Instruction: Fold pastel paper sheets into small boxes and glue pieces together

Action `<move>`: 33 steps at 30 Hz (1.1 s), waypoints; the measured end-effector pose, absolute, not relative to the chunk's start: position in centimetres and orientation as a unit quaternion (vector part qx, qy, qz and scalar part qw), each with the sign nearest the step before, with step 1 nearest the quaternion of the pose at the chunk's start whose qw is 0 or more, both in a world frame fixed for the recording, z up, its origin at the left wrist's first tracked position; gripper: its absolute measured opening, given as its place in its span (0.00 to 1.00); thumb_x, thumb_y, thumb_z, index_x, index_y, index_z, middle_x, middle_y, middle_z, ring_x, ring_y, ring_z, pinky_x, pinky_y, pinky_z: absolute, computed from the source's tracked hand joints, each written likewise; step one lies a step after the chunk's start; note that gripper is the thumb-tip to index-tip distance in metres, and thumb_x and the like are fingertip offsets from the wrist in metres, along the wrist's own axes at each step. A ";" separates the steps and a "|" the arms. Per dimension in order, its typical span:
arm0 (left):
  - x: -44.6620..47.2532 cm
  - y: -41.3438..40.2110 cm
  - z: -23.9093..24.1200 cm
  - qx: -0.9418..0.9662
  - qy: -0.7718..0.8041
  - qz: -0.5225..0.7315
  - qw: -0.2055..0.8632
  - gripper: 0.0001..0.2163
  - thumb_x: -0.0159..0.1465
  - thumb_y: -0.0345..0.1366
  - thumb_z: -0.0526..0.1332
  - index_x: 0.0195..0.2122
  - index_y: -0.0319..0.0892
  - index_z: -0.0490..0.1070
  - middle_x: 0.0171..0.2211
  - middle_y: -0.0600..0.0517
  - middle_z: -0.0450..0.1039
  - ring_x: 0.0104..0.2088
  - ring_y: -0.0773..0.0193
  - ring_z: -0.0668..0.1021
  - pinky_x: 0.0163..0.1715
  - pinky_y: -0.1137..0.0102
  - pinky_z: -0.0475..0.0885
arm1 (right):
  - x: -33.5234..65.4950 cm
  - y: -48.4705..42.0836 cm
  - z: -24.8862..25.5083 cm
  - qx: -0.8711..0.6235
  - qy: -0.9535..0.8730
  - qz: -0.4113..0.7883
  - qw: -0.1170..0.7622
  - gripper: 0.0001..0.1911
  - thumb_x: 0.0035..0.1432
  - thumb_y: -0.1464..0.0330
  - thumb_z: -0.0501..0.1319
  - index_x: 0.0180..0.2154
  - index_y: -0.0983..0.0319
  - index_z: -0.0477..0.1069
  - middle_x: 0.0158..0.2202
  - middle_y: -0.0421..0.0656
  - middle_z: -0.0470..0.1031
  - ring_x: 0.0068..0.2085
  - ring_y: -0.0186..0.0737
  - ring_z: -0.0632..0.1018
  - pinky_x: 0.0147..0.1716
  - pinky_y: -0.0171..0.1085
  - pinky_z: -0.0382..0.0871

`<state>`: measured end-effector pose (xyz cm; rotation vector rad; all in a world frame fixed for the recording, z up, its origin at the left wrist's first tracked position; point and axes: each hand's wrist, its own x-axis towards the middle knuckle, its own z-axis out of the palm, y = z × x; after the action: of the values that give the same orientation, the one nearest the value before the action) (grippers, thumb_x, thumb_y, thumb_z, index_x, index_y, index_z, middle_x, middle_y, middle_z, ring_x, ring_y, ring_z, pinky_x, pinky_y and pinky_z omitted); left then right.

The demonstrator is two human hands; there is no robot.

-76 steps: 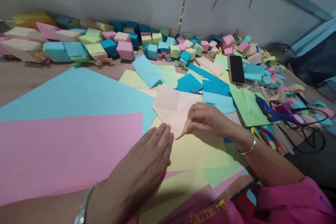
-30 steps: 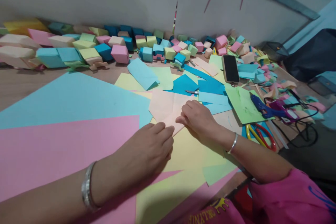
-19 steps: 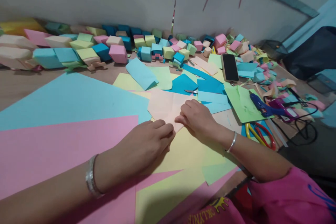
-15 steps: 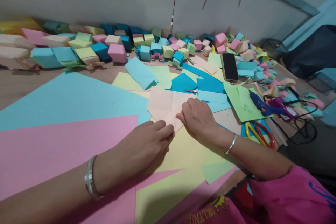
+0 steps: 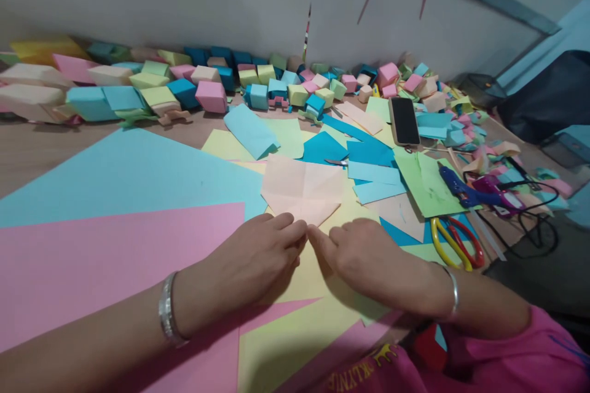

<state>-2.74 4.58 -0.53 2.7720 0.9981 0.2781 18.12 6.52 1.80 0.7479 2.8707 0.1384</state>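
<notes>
With left hand (image 5: 258, 258) curled narrow over the six-o'clock tip of the creased peach sheet (image 5: 302, 183) at mid-view and right hand (image 5: 371, 256) curled at five o'clock, one digit at that tip, any pinch too hidden to tell, press evenly, keeping folded edges aligned.

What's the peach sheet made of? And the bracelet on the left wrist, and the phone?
Peach sheet: looks like dull, matt paper; it's thin, with a crease line down it.
Bracelet: probably metal, since it's silvery with bright highlights, though shiny plastic is possible.
Phone: its smooth, dark front seems to be glass; the pale rim could be plastic or metal.
</notes>
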 end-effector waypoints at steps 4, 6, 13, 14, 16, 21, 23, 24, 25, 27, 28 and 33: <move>-2.8 4.7 -0.4 0.934 0.335 0.076 0.099 0.11 0.65 0.27 0.51 0.29 0.40 0.70 0.30 0.49 0.67 0.32 0.62 0.67 0.33 0.64 0.62 | 18.4 5.0 0.5 0.301 0.940 0.045 0.156 0.30 0.58 0.82 0.49 0.63 0.76 0.53 0.24 0.48 0.75 0.21 0.36 0.69 0.19 0.37 0.49; -2.8 4.8 -0.3 0.934 0.337 0.064 0.102 0.11 0.65 0.28 0.51 0.30 0.40 0.70 0.31 0.49 0.68 0.32 0.62 0.67 0.33 0.64 0.62 | 18.5 5.2 -0.2 0.347 0.923 0.045 0.163 0.34 0.56 0.81 0.50 0.64 0.79 0.49 0.24 0.49 0.75 0.19 0.36 0.68 0.19 0.37 0.51; -2.6 4.8 -0.4 0.935 0.337 0.065 0.091 0.11 0.65 0.27 0.51 0.29 0.40 0.70 0.30 0.49 0.67 0.31 0.62 0.66 0.32 0.64 0.61 | 18.2 5.9 -0.4 0.378 0.913 0.019 0.155 0.35 0.55 0.78 0.51 0.64 0.80 0.50 0.23 0.49 0.75 0.18 0.36 0.69 0.18 0.37 0.54; -2.6 4.7 -0.4 0.934 0.338 0.068 0.089 0.11 0.64 0.27 0.51 0.29 0.40 0.70 0.30 0.49 0.67 0.30 0.62 0.66 0.32 0.64 0.61 | 18.2 6.0 -0.2 0.379 0.912 0.016 0.156 0.35 0.55 0.78 0.51 0.64 0.80 0.51 0.23 0.49 0.75 0.18 0.36 0.69 0.18 0.37 0.54; -2.6 4.6 -0.4 0.934 0.340 0.070 0.084 0.11 0.65 0.27 0.51 0.28 0.40 0.70 0.31 0.49 0.68 0.30 0.63 0.66 0.32 0.64 0.61 | 18.1 6.2 0.4 0.398 0.903 0.023 0.160 0.32 0.55 0.78 0.52 0.62 0.80 0.56 0.22 0.50 0.75 0.18 0.37 0.70 0.17 0.37 0.53; -2.5 4.5 0.1 0.930 0.353 0.041 0.090 0.09 0.66 0.31 0.53 0.31 0.40 0.70 0.32 0.49 0.69 0.33 0.61 0.69 0.34 0.64 0.63 | 18.1 6.3 1.9 0.418 0.893 0.072 0.154 0.23 0.55 0.80 0.52 0.52 0.77 0.69 0.24 0.54 0.75 0.23 0.43 0.75 0.17 0.37 0.53; -2.3 4.6 0.3 0.931 0.352 0.030 0.091 0.08 0.66 0.34 0.55 0.33 0.40 0.70 0.33 0.49 0.69 0.34 0.60 0.69 0.33 0.64 0.63 | 18.1 5.9 1.7 0.377 0.912 0.066 0.147 0.28 0.56 0.80 0.51 0.59 0.76 0.61 0.25 0.52 0.76 0.21 0.41 0.73 0.17 0.37 0.52; -2.2 4.7 0.4 0.931 0.354 0.029 0.087 0.07 0.66 0.36 0.56 0.36 0.40 0.70 0.34 0.49 0.69 0.33 0.60 0.69 0.33 0.64 0.63 | 18.1 5.7 1.4 0.357 0.921 0.060 0.142 0.30 0.56 0.81 0.50 0.62 0.75 0.57 0.25 0.51 0.76 0.21 0.39 0.72 0.17 0.36 0.52; -2.1 4.7 0.4 0.930 0.358 0.030 0.080 0.08 0.66 0.38 0.56 0.40 0.39 0.70 0.35 0.49 0.70 0.34 0.59 0.69 0.32 0.63 0.62 | 18.0 5.6 1.1 0.340 0.929 0.053 0.139 0.31 0.57 0.81 0.50 0.63 0.76 0.56 0.25 0.50 0.76 0.21 0.38 0.72 0.17 0.36 0.52; -1.9 4.9 0.3 0.928 0.365 0.039 0.063 0.15 0.66 0.41 0.58 0.50 0.39 0.67 0.39 0.48 0.70 0.36 0.58 0.70 0.32 0.64 0.62 | 17.9 5.4 0.5 0.321 0.936 0.041 0.135 0.29 0.56 0.82 0.50 0.61 0.76 0.59 0.25 0.51 0.76 0.21 0.38 0.71 0.17 0.36 0.52; -1.8 4.9 0.2 0.928 0.366 0.038 0.057 0.17 0.65 0.42 0.59 0.52 0.39 0.66 0.41 0.47 0.70 0.37 0.57 0.70 0.32 0.64 0.62 | 17.9 5.4 0.3 0.315 0.939 0.037 0.136 0.27 0.56 0.82 0.50 0.59 0.77 0.62 0.25 0.52 0.76 0.22 0.38 0.71 0.18 0.36 0.52; -1.8 4.8 0.2 0.931 0.356 0.012 0.074 0.08 0.66 0.38 0.57 0.35 0.40 0.72 0.38 0.48 0.70 0.37 0.57 0.70 0.32 0.63 0.62 | 17.6 5.8 0.3 0.319 0.937 0.023 0.142 0.26 0.57 0.79 0.50 0.58 0.78 0.64 0.25 0.53 0.76 0.20 0.36 0.69 0.17 0.36 0.50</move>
<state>-1.80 4.83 0.21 2.7962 1.0693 0.0350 17.63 5.76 0.26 0.9213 2.7034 0.0673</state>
